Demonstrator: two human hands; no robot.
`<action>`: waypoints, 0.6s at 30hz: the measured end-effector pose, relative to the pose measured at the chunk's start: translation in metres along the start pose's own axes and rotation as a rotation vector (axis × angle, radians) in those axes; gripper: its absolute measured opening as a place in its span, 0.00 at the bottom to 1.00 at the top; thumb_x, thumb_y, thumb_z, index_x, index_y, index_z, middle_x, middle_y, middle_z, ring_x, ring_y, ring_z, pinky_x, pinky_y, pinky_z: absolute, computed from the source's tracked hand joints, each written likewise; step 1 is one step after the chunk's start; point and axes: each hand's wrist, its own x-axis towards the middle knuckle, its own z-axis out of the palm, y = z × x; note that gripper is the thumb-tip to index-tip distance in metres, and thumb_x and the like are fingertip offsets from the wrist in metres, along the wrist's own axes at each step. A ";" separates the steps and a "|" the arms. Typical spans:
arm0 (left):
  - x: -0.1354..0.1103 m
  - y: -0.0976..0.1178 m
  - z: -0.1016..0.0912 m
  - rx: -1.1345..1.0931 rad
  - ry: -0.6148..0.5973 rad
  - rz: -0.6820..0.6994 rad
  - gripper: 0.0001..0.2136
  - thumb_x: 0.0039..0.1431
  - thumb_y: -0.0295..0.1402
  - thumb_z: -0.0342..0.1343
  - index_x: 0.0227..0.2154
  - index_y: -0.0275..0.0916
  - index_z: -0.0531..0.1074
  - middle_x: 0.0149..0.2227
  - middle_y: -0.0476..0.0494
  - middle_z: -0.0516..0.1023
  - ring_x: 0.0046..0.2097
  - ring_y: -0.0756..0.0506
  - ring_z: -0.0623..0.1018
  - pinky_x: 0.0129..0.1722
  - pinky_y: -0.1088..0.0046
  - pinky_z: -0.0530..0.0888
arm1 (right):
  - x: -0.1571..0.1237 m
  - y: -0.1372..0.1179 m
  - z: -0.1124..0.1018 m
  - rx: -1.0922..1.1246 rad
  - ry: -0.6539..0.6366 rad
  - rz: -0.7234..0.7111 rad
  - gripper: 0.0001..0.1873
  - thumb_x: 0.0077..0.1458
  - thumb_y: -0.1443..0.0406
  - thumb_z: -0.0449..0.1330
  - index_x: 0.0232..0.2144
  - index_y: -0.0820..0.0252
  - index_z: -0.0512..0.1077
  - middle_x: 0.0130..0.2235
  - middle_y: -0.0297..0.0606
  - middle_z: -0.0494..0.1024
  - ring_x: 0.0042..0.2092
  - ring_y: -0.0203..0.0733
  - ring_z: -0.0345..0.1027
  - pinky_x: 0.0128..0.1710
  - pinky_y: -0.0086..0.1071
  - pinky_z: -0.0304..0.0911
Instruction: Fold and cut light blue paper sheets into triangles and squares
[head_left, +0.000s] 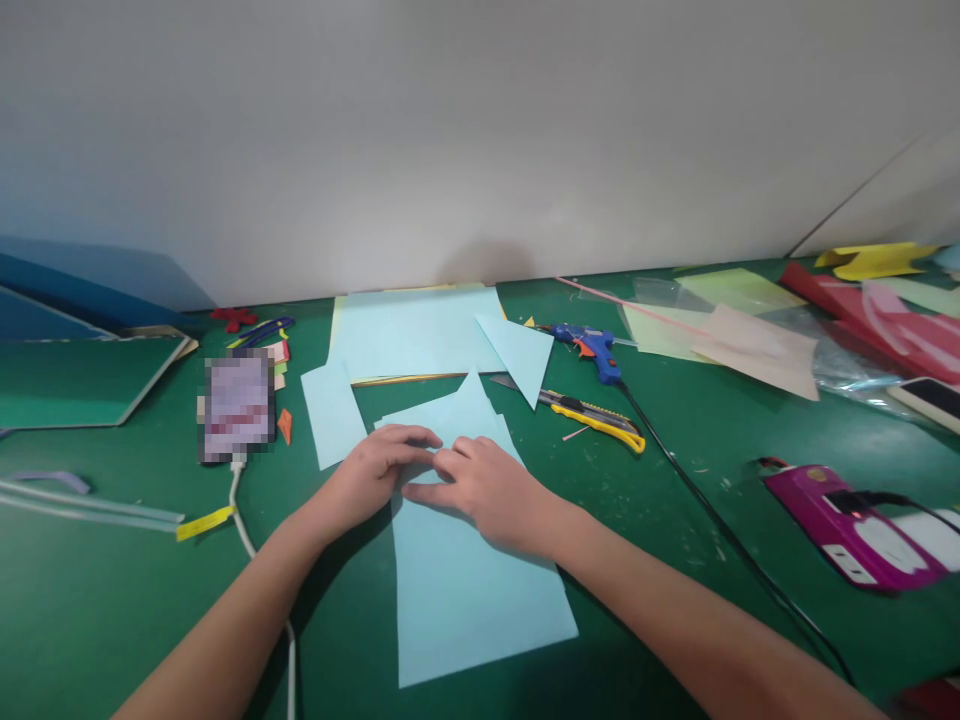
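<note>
Sheets of light blue paper [472,600] lie in front of me, overlapping, with a pointed tip sticking up at the far end. My left hand [382,465] rests over their far left part, its fingers bent and closed on the paper. My right hand [495,490] comes in from the right, fingers curled and pressed to the same paper. Both hands' fingertips nearly meet, and the paper right under them is hidden. A smaller light blue piece [332,415] lies left of my left hand. Beyond my right hand is a light blue triangle [525,355].
A stack of coloured paper [412,335] lies by the wall. To the right are a yellow utility knife [600,420] with its blade out, a blue glue gun [596,350] with a black cord, and a magenta power strip [847,530]. A white cable [244,520] runs along the left.
</note>
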 end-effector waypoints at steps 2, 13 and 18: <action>0.001 0.001 -0.001 -0.002 -0.019 -0.017 0.23 0.51 0.16 0.41 0.36 0.43 0.78 0.44 0.45 0.78 0.46 0.46 0.76 0.47 0.64 0.74 | 0.002 -0.003 0.000 -0.010 -0.009 0.011 0.27 0.59 0.75 0.50 0.56 0.47 0.65 0.40 0.41 0.70 0.37 0.43 0.56 0.35 0.36 0.50; 0.001 0.005 -0.001 0.013 -0.026 -0.046 0.23 0.49 0.16 0.40 0.35 0.41 0.78 0.45 0.45 0.78 0.47 0.46 0.76 0.48 0.63 0.73 | 0.004 -0.008 -0.001 -0.041 -0.015 0.023 0.28 0.58 0.76 0.50 0.55 0.45 0.65 0.38 0.41 0.70 0.36 0.43 0.55 0.32 0.35 0.47; -0.001 0.006 -0.002 0.012 -0.018 -0.061 0.20 0.54 0.19 0.42 0.36 0.43 0.78 0.45 0.45 0.78 0.47 0.46 0.76 0.49 0.63 0.73 | -0.004 0.005 -0.002 0.028 0.023 0.028 0.24 0.54 0.76 0.52 0.50 0.53 0.72 0.30 0.39 0.68 0.34 0.42 0.54 0.31 0.34 0.46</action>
